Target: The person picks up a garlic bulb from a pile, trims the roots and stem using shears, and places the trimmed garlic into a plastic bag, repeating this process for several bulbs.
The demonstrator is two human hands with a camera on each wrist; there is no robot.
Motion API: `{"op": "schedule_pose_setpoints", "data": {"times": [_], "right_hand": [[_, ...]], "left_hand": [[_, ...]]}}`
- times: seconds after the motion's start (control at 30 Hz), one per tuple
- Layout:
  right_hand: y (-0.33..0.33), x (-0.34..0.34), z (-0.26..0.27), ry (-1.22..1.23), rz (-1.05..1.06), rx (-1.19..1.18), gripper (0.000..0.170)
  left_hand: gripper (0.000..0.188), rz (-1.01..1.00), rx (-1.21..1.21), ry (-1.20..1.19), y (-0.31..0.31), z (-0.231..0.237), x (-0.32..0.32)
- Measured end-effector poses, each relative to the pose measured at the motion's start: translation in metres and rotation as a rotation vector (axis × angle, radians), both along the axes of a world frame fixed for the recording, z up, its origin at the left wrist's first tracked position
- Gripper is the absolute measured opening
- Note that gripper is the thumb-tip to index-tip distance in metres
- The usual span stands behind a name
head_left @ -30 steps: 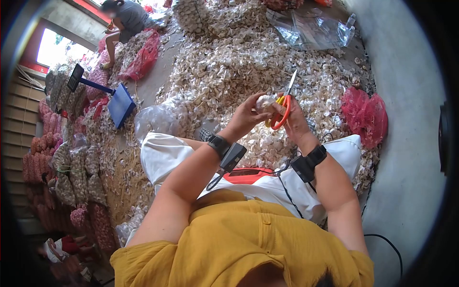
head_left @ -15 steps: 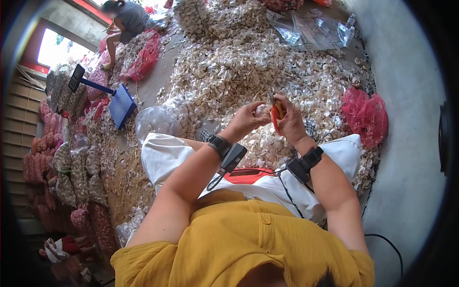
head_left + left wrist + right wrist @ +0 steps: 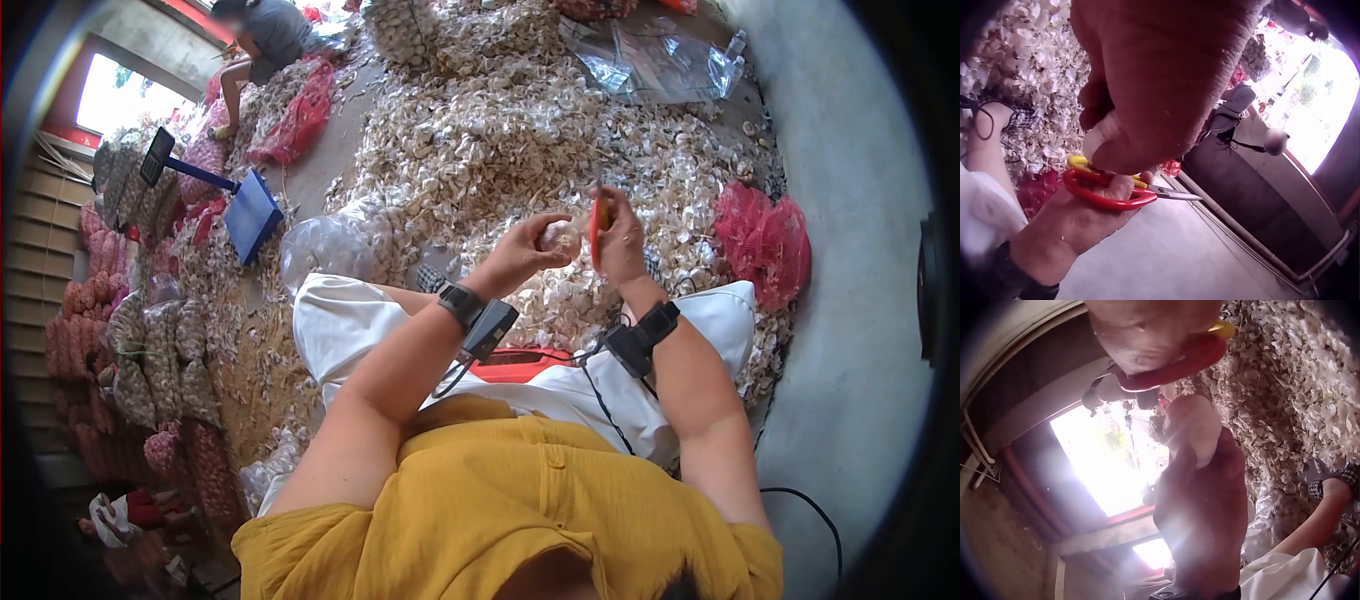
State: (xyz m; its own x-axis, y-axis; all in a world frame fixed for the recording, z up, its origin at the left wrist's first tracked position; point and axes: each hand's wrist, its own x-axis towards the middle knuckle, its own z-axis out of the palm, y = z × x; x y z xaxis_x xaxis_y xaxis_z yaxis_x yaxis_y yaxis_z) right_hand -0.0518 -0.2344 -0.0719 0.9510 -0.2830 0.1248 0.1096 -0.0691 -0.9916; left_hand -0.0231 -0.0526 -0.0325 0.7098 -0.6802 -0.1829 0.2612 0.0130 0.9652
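Observation:
Between the fingers and thumb of my left hand [image 3: 522,252] is a whitish garlic bulb [image 3: 557,238]. My right hand [image 3: 624,242] grips scissors [image 3: 598,232] with red and yellow handles, just to the right of the bulb. From the left wrist, the scissors' blades [image 3: 1175,194] point away from the right hand [image 3: 1075,228], and part of the bulb [image 3: 1100,134] shows under the left hand. The right wrist view has the bulb [image 3: 1194,425] on top of the left fingers, with the red handle [image 3: 1191,362] a short way above it.
A broad heap of garlic skins [image 3: 480,150] spreads in front of the crossed legs. A pink mesh bag [image 3: 765,245] lies by the right wall [image 3: 850,200]. On the left are a clear plastic bag [image 3: 325,252], a blue scale [image 3: 253,220], netted sacks [image 3: 160,360] and a seated person [image 3: 270,40].
The right hand has turned the scissors, which pointed up over the bulb, so they now appear edge-on. It has drawn slightly right, away from the bulb. The left hand keeps the bulb.

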Motion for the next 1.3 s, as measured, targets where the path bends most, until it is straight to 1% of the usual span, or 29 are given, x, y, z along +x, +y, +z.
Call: {"op": "schedule_pose_setpoints", "data": {"times": [0.03, 0.07, 0.13, 0.17, 0.23, 0.27, 0.33, 0.37, 0.43, 0.47, 0.53, 0.6, 0.67, 0.73, 0.77, 0.83, 0.9, 0.97, 1.0, 1.07, 1.17, 1.2, 1.27, 1.3], "right_hand": [[-0.006, 0.004, -0.003, -0.035, -0.07, -0.043, 0.042], [-0.013, 0.006, -0.012, -0.023, -0.092, 0.066, 0.043], [-0.016, 0.006, -0.012, 0.06, -0.168, -0.17, 0.044], [-0.015, 0.005, -0.013, 0.059, -0.167, -0.171, 0.044], [-0.003, -0.003, 0.008, -0.024, 0.022, 0.017, 0.045], [0.001, -0.007, 0.019, -0.021, 0.022, 0.017, 0.045], [0.008, -0.013, 0.039, 0.065, 0.222, 0.06, 0.044], [0.011, -0.014, 0.042, 0.023, 0.238, -0.036, 0.045], [0.011, -0.012, 0.033, -0.006, 0.266, -0.056, 0.044], [0.011, -0.012, 0.03, -0.034, 0.294, -0.076, 0.044], [0.012, -0.013, 0.036, -0.021, 0.32, -0.068, 0.043], [0.012, -0.014, 0.039, -0.007, 0.346, -0.061, 0.042], [0.01, -0.014, 0.04, 0.002, 0.364, -0.109, 0.042], [0.009, -0.013, 0.034, 0.028, 0.35, -0.106, 0.042], [0.009, -0.012, 0.033, 0.053, 0.342, -0.103, 0.043], [0.01, -0.012, 0.033, 0.027, 0.334, -0.086, 0.043], [0.008, -0.011, 0.032, 0.003, 0.324, -0.071, 0.043], [0.006, -0.009, 0.029, 0.029, 0.304, -0.231, 0.05], [0.006, -0.009, 0.029, 0.028, 0.304, -0.232, 0.05], [0.01, -0.009, 0.031, -0.048, 0.223, -0.259, 0.044], [0.015, -0.012, 0.043, -0.025, 0.163, -0.271, 0.042], [0.015, -0.012, 0.041, -0.026, 0.161, -0.271, 0.042], [0.016, -0.009, 0.031, -0.051, 0.08, -0.3, 0.039], [0.01, -0.005, 0.021, -0.045, 0.008, -0.265, 0.038]], "left_hand": [[0.056, -0.004, -0.05, 0.02, 0.001, -0.001, -0.001], [0.056, -0.004, -0.051, 0.02, 0.002, -0.002, 0.0], [0.055, 0.072, 0.044, 0.08, 0.007, -0.002, 0.0], [0.055, 0.074, 0.043, 0.08, 0.008, -0.002, 0.001], [0.054, 0.108, 0.009, 0.153, 0.01, -0.002, 0.003], [0.054, 0.109, 0.009, 0.155, 0.011, -0.002, 0.004], [0.055, 0.048, -0.059, 0.238, 0.012, 0.002, 0.005], [0.055, 0.048, -0.059, 0.238, 0.012, 0.002, 0.005], [0.056, -0.012, -0.01, 0.239, 0.013, 0.002, 0.005], [0.056, -0.012, -0.008, 0.239, 0.012, 0.003, 0.006], [0.06, -0.073, 0.136, 0.096, 0.011, 0.005, 0.006], [0.06, -0.096, 0.102, 0.092, 0.009, 0.009, 0.008], [0.059, -0.121, 0.067, 0.089, 0.007, 0.009, 0.008], [0.052, -0.031, 0.144, 0.098, 0.007, 0.008, 0.006], [0.052, -0.033, 0.146, 0.098, 0.007, 0.004, 0.007], [0.045, 0.013, 0.157, 0.103, 0.006, -0.004, 0.008], [0.046, 0.001, 0.145, 0.128, 0.007, -0.006, 0.01], [0.046, -0.012, 0.132, 0.155, 0.005, -0.004, 0.012], [0.046, -0.023, 0.148, 0.127, 0.004, -0.003, 0.013], [0.046, -0.033, 0.164, 0.097, 0.004, -0.002, 0.016], [0.046, -0.057, 0.152, 0.087, 0.003, -0.004, 0.019], [0.046, -0.051, 0.113, 0.109, 0.002, -0.004, 0.02], [0.046, -0.046, 0.072, 0.131, 0.002, -0.005, 0.019], [0.045, -0.066, 0.064, 0.098, 0.004, -0.005, 0.018]]}}
